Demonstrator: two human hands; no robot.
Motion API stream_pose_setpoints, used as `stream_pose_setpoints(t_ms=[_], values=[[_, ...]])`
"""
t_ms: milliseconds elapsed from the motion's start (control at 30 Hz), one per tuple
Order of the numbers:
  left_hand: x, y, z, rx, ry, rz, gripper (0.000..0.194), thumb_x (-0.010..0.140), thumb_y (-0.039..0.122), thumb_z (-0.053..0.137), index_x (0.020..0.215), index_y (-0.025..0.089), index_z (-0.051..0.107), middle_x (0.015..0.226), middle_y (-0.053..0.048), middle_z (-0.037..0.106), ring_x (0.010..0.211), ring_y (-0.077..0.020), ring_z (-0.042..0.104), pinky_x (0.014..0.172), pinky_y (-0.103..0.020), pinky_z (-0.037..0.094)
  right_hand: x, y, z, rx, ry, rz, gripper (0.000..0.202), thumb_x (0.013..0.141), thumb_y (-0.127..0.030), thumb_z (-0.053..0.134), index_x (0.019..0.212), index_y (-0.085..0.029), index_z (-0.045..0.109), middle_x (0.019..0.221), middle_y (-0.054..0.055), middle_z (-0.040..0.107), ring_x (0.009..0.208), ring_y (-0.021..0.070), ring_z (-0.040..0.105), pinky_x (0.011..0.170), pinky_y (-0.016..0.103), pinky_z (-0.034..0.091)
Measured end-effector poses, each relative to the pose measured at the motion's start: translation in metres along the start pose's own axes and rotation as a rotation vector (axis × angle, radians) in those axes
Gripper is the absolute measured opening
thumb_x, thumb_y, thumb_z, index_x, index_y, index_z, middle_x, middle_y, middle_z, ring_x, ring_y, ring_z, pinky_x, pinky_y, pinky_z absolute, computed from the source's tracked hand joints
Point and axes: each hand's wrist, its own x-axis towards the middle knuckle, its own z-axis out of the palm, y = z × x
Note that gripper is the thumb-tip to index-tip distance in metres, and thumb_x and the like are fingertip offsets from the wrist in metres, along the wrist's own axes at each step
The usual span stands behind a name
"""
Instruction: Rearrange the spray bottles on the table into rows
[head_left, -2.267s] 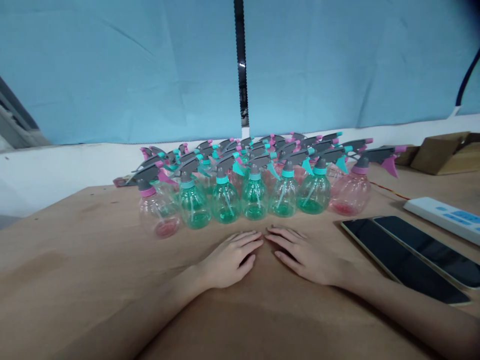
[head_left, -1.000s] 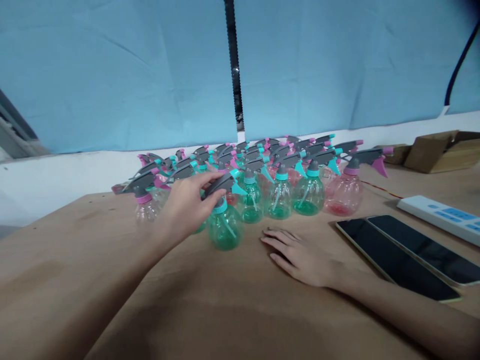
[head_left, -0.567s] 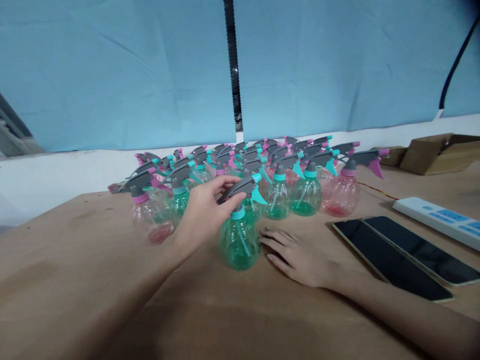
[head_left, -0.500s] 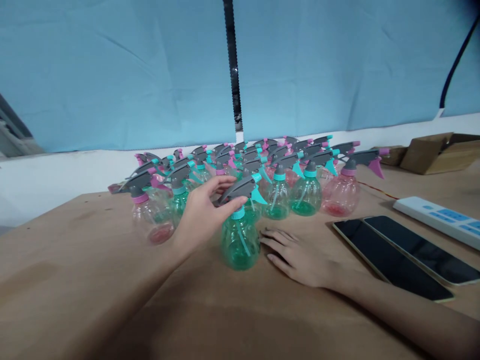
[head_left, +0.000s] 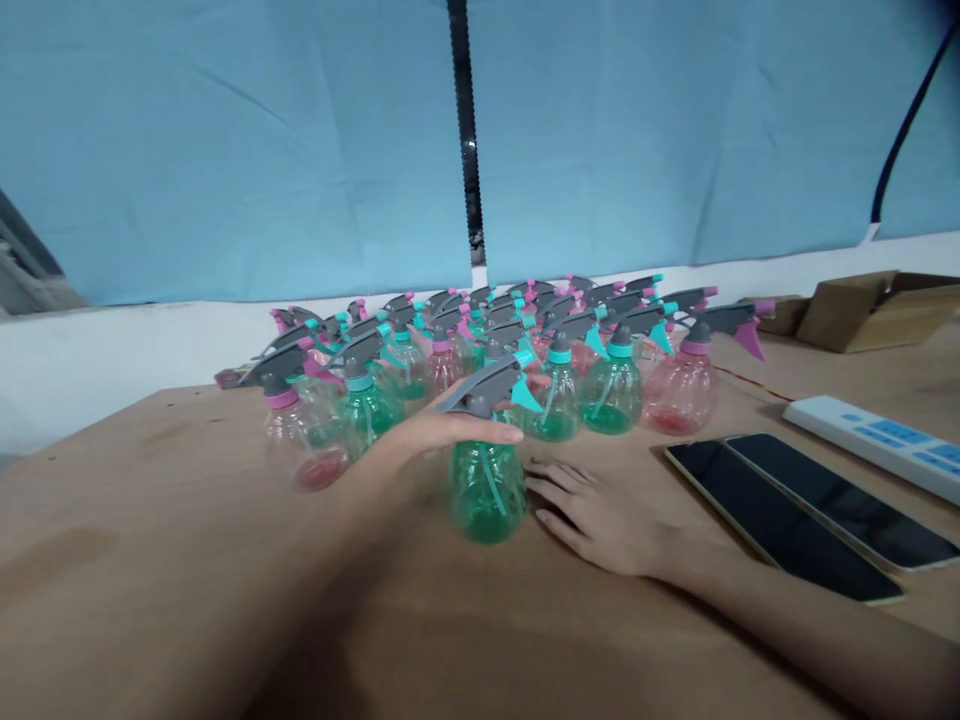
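Observation:
My left hand (head_left: 439, 430) is wrapped around the neck of a green spray bottle (head_left: 489, 497), its thumb across the front and its fingers mostly hidden behind. The bottle is upright, with a grey spray head and a turquoise trigger and nozzle. Flat on the table, just right of the bottle, rests my right hand (head_left: 600, 515), fingers stretched out and holding nothing; its fingertips are close to the bottle, and I cannot tell if they touch. Behind both hands stand several more spray bottles, among them a green one (head_left: 611, 395) and a pink one (head_left: 681, 390).
Two dark phones (head_left: 780, 520) lie side by side on the wooden table (head_left: 135, 560) at the right. Beyond them are a white power strip (head_left: 877, 435) and an opened cardboard box (head_left: 862, 315). A pink bottle (head_left: 304, 440) stands left of my left hand.
My left hand has slid down from the grey spray head to the bottle's neck, its thumb now lower across the front. The bottle has shifted slightly right. My right hand has hardly moved.

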Motion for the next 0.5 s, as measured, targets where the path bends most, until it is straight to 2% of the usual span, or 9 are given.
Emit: stream_pose_setpoints(t_ms=[100,300,467,500], values=[[0.006,0.008,0.010,0.052,-0.014,0.014,0.054,0.071,0.022,0.059,0.124,0.024,0.050,0.119,-0.005,0.060,0.114,-0.0243,0.052,0.096,-0.041,0.042,0.000,0.000,0.000,-0.003,-0.009,-0.001,0.039,0.091,-0.027,0.037,0.128,-0.017,0.044,0.129,0.011,0.047,0.122,0.0236,0.039,0.102,0.045,0.033],[0.009,0.003,0.013,0.257,0.194,-0.100,0.054,0.073,0.013,0.046,0.126,0.022,0.050,0.104,-0.005,0.067,0.103,-0.0246,0.060,0.085,-0.044,0.049,-0.001,0.001,0.002,-0.014,-0.012,0.006,0.037,0.091,-0.027,0.037,0.126,-0.017,0.046,0.130,0.012,0.047,0.122,0.0242,0.039,0.101,0.046,0.034],[0.006,0.001,0.013,0.388,0.294,-0.041,0.051,0.073,0.016,0.044,0.123,0.021,0.053,0.096,-0.005,0.069,0.093,-0.0264,0.064,0.081,-0.048,0.050,-0.001,0.000,0.001,-0.015,-0.014,0.005,0.038,0.092,-0.027,0.037,0.126,-0.016,0.046,0.131,0.013,0.046,0.123,0.0242,0.038,0.102,0.046,0.033],[0.006,0.000,0.014,0.489,0.319,-0.009,0.051,0.073,0.016,0.043,0.123,0.021,0.054,0.095,-0.004,0.070,0.091,-0.0252,0.065,0.079,-0.046,0.051,-0.001,0.000,0.001,-0.015,-0.015,0.005,0.038,0.092,-0.027,0.037,0.127,-0.016,0.046,0.131,0.013,0.046,0.124,0.0243,0.038,0.102,0.046,0.033]])
